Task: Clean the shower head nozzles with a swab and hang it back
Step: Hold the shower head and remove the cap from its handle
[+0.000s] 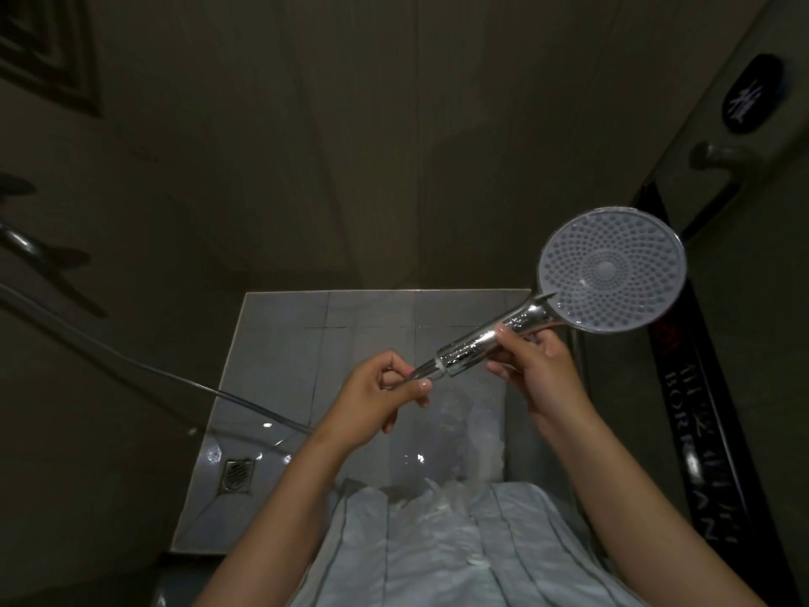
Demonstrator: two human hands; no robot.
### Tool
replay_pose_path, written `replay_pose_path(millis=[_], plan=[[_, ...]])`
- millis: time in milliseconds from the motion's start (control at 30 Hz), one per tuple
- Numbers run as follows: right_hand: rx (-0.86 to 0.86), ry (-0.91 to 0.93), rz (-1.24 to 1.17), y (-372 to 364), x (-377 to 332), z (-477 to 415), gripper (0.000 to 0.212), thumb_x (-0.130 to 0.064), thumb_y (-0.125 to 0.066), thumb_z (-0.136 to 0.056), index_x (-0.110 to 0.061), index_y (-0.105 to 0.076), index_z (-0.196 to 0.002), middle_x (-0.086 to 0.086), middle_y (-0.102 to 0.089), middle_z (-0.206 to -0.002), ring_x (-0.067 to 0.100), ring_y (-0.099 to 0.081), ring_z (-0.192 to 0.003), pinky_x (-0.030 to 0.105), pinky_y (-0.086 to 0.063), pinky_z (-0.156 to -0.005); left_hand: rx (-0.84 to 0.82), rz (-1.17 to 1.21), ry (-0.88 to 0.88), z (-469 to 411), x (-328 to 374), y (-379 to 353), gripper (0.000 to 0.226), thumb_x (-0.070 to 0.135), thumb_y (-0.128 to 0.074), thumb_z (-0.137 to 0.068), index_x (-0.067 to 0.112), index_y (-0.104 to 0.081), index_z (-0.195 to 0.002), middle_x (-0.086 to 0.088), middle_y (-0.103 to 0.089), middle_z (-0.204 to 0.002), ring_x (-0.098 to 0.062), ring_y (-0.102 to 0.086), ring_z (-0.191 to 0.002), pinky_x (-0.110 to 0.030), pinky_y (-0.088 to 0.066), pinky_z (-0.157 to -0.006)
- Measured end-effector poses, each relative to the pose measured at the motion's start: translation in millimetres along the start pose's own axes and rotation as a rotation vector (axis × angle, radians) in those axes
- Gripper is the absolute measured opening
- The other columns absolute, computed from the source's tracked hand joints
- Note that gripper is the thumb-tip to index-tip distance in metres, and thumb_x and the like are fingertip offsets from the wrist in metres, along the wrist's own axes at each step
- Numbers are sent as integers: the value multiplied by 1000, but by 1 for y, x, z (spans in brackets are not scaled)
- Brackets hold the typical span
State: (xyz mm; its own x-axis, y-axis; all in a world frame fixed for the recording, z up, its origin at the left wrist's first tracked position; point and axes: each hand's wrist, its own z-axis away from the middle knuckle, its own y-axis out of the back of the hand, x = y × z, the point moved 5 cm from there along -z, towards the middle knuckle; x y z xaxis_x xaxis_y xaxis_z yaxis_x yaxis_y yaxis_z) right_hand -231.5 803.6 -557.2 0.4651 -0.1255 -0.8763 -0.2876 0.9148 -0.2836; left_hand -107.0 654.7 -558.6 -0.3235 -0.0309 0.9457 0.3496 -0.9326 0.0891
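Dim shower stall, wet tiled floor [280,339] at lower centre. My right hand [540,370] fingers grip the shower head [610,269] handle; my left hand [372,400] fingers pinch the hose [423,368] end.

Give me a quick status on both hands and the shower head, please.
Right hand grips shower head by its handle, face toward camera. Left hand pinches hose end. Nothing in the way.
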Motion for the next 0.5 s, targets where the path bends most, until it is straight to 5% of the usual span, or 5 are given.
replay_pose_path(millis=[500], plan=[[-12,9,4,-3,-3,2,16,-11,-61,-88,-12,-53,-102,5,-65,-92,4,-66,-65,15,-52,-52,-47,-40,32,-1,0,-3,34,24,-41,-99,4,-60,-80,-8,-72,-67,-10,-30,-29,-17,-24,-34]])
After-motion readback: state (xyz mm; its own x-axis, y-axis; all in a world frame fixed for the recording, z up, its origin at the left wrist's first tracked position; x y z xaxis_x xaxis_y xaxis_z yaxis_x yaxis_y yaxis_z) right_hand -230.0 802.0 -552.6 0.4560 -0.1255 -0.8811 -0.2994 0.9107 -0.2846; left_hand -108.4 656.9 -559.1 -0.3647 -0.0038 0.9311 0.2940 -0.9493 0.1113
